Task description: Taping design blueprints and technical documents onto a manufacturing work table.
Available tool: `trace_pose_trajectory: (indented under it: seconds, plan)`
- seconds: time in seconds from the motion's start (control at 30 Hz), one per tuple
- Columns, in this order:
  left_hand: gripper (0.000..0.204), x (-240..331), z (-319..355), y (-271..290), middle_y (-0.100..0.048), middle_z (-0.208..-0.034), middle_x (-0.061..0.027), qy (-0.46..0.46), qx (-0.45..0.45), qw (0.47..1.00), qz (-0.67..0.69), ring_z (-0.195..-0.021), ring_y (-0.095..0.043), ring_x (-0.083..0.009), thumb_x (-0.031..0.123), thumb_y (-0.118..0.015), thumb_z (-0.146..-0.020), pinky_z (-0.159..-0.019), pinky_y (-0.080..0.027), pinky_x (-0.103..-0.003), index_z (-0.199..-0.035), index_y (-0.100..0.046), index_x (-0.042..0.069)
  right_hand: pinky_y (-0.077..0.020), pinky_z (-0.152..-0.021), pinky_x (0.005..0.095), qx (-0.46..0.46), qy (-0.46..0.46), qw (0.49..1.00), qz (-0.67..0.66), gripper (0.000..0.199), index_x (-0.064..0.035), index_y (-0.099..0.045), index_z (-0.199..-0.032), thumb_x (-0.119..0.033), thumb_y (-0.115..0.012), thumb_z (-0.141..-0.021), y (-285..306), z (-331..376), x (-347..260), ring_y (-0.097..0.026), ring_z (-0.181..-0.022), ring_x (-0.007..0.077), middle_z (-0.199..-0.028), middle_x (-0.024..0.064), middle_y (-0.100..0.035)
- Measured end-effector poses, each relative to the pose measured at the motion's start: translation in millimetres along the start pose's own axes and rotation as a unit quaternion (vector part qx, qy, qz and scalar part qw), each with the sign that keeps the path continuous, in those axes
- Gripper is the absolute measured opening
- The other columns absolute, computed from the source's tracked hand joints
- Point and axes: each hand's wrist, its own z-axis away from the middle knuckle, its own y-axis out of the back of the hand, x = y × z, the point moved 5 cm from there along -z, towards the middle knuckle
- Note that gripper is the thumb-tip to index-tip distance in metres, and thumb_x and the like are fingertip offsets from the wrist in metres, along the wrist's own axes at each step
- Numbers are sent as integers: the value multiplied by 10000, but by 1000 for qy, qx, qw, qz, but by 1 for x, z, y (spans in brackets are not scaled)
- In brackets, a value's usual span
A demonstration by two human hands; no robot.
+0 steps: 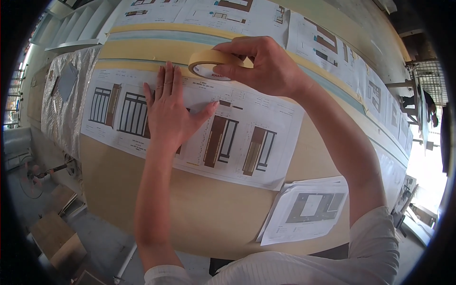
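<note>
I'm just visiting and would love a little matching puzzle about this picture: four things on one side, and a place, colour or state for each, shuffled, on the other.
Things:
1. left hand
2. right hand
3. tape roll
4. stack of papers

Descriptions:
A. ring-shaped and yellow
B. near the table edge closest to the person
C. palm down on a printed sheet
D. gripping something round

Pairs: 1-C, 2-D, 3-A, 4-B

lt grey ribbed shirt (275,270), short slvs (374,244)
</note>
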Motion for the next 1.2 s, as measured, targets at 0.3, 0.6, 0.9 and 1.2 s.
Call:
trace_pose_trajectory:
  seconds: [0.3,0.6,0.9,1.2]
  plan:
    - [1227,3,1,-1,-352,-1718,-261,-2,9,1000,-21,-1610,-323,-403,823,-656,-845,-1300,-156,-668,-1639,-355,-61,-571,-918,328,-7,-4,999,49,421,16,-743,-1322,-204,-831,-974,14,7,5,-689,-950,154,-1100,115,-790]
    - [1234,3,2,-2,-328,-1737,-240,2,5,1000,-27,-1618,-314,-382,819,-668,-838,-1303,-155,-661,-1651,-339,-48,-557,-859,320,10,-80,992,95,382,-11,-770,-1258,-211,-849,-942,49,43,13,-667,-894,143,-1010,78,-775]
    - [1182,3,1,0,-334,-1743,-205,5,8,1000,-15,-1620,-312,-355,772,-719,-826,-1299,-156,-668,-1640,-378,-15,-551,-832,332,-37,-65,977,199,329,-38,-727,-1191,-215,-842,-938,58,82,40,-669,-886,163,-952,71,-744]
    - [1171,-2,3,-8,-315,-1754,-192,-2,9,1000,-28,-1633,-281,-347,747,-735,-831,-1305,-149,-652,-1653,-360,2,-536,-858,335,1,-18,997,71,341,7,-691,-1248,-43,-816,-934,87,113,52,-637,-929,174,-1006,80,-702]
